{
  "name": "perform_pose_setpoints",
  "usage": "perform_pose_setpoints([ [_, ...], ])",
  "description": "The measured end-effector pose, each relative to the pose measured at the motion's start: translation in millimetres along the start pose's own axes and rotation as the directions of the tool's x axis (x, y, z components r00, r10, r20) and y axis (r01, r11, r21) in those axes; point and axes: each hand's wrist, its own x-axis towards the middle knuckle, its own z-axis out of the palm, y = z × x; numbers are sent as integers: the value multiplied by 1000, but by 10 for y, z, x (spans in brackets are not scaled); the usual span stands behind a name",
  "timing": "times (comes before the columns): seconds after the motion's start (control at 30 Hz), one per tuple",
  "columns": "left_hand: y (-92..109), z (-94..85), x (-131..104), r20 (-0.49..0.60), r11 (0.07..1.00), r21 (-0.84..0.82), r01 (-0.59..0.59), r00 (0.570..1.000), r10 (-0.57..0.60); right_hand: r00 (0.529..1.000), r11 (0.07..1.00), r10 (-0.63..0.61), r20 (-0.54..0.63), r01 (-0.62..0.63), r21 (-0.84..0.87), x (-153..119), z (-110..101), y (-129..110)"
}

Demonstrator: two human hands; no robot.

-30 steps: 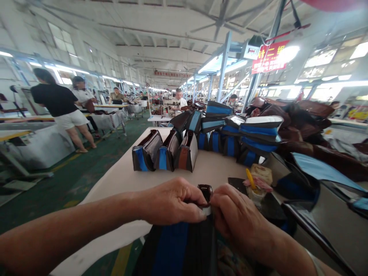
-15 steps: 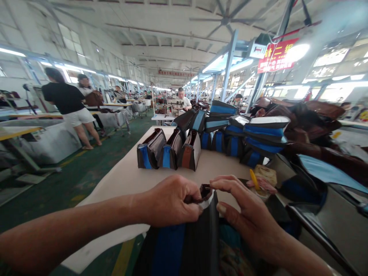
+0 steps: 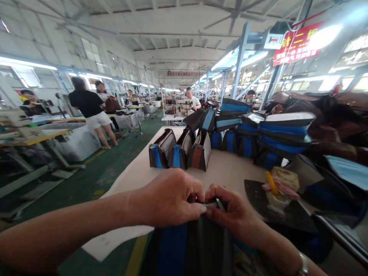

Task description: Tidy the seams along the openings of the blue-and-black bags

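Observation:
A black bag with a blue stripe (image 3: 172, 249) is upright close to me, its lower part cut off by the picture's edge. My left hand (image 3: 169, 197) pinches the bag's upper edge from the left. Just opposite, my right hand (image 3: 227, 207) has thumb and fingers closed on the same edge, and the fingertips of both hands nearly meet. A pale strip shows along the edge between them. My fingers hide most of the bag's opening.
Three open-topped bags (image 3: 179, 149) stand in a row on the pale table (image 3: 135, 178). Behind them, blue-and-black bags (image 3: 258, 134) are piled. To the right, a yellow-handled tool (image 3: 271, 183) stands in a small tub. Several people work farther off; one in a black shirt (image 3: 86, 101) stands at left.
My right hand has gone from spread fingers beside the bag to gripping its upper edge. My left hand keeps its pinch. The view has turned slightly left.

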Motion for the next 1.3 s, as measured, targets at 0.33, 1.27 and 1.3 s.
perform_pose_setpoints([
  [0.33, 151, -72, 135, 82, 831, 532, -165, 986, 143, 984, 946, 159, 81, -175, 273, 91, 57, -2],
  [1.27, -40, 85, -13, 149, 838, 504, -209, 977, 154, 986, 991, 134, 102, -133, -19, 30, 91, 35],
  [1.3, -49, 53, -12, 141, 869, 453, -198, 979, 149, 977, 984, 166, 133, -172, 38, 31, 78, 40],
])
